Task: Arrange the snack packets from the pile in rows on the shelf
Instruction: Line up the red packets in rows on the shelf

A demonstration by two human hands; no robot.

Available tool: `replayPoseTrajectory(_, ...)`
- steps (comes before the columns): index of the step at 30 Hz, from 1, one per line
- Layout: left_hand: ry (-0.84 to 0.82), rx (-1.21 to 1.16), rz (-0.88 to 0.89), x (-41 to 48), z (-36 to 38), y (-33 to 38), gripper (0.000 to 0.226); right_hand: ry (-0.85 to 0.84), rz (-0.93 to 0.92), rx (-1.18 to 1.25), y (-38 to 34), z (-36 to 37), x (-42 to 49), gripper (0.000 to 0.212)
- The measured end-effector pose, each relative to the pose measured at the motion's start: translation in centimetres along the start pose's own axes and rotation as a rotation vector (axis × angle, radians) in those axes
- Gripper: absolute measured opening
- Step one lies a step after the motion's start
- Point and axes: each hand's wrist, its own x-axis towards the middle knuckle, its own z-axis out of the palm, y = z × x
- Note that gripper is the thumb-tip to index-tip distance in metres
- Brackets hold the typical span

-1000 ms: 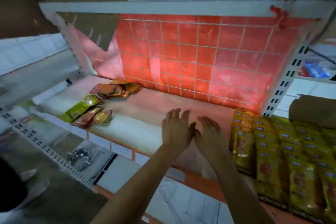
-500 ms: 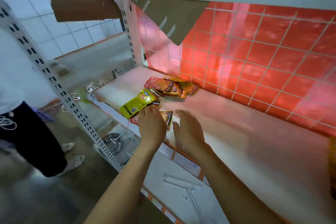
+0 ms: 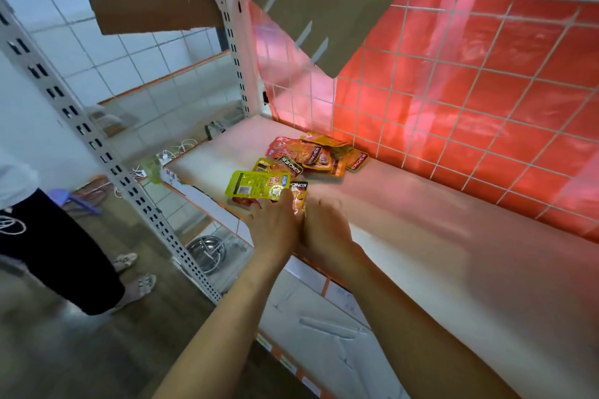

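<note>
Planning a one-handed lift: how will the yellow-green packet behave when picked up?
The yellow-green packet looks flat and thin, so probably light and floppy. Its glossy film may be slippery. It overlaps the pile, so neighbours might shift.

"KONCHEW" on black bands of the orange snack packets (image 3: 312, 155) (green packet (image 3: 252, 185) print illegible)

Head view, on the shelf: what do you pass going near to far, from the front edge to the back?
left hand and right hand, side by side at the front edge of the shelf → yellow-green packet → heap of red and orange packets → red tiled back wall
</note>
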Motion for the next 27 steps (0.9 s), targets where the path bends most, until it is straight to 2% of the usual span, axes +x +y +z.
replayPoseTrajectory(2, -0.038, -0.121, -0.013, -0.4, -0.4, 0.9, 0.061, 0.000, 0.056, 0.094, 0.9, -0.9, -0.8, 0.045)
replayPoseTrajectory(4, -0.039, -0.276, -0.022, -0.9, -0.6, 1.9, 0.078, 0.009, 0.164, 0.211, 2.3, -2.3, -1.9, 0.027)
replayPoseTrajectory(6, -0.022, -0.381, 0.002, -1.3, -0.4, 3.0, 0.071, 0.049, 0.229, 0.249, 4.2, -3.2, -2.7, 0.026)
replayPoseTrajectory(8, -0.018, -0.481, 0.028, -1.5, 0.0, 4.1, 0.047, 0.087, 0.316, 0.296, 6.3, -4.2, -3.5, 0.042)
replayPoseTrajectory(10, -0.084, -0.589, 0.019, -2.0, 0.4, 5.4, 0.035, 0.113, 0.444, 0.425, 8.3, -5.4, -4.4, 0.046)
replayPoseTrajectory(14, -0.252, -0.903, -0.044, -4.1, 0.5, 8.7, 0.042, 0.230, 0.520, 0.678, 11.8, -7.7, -7.4, 0.033)
replayPoseTrajectory(17, -0.396, -1.050, 0.062, -5.9, 0.5, 11.3, 0.052, 0.306, 0.530, 0.773, 14.0, -9.2, -10.0, 0.035)
replayPoseTrajectory(19, -0.481, -1.076, 0.143, -6.9, 0.6, 13.4, 0.047, 0.368, 0.529, 0.812, 15.8, -10.3, -11.7, 0.033)
replayPoseTrajectory(20, -0.504, -1.067, 0.161, -7.5, 0.5, 14.5, 0.045, 0.400, 0.532, 0.845, 16.7, -11.0, -12.6, 0.030)
replayPoseTrajectory(24, -0.534, -1.102, 0.170, -10.2, 0.6, 19.2, 0.060, 0.555, 0.545, 0.934, 21.1, -13.2, -16.4, 0.019)
replayPoseTrajectory(26, -0.515, -1.121, 0.159, -11.8, 1.1, 21.5, 0.047, 0.648, 0.556, 0.970, 23.2, -14.0, -18.6, 0.009)
replayPoseTrajectory(27, -0.524, -1.140, 0.159, -12.7, 1.3, 22.6, 0.040, 0.685, 0.571, 0.967, 24.1, -14.6, -19.9, 0.011)
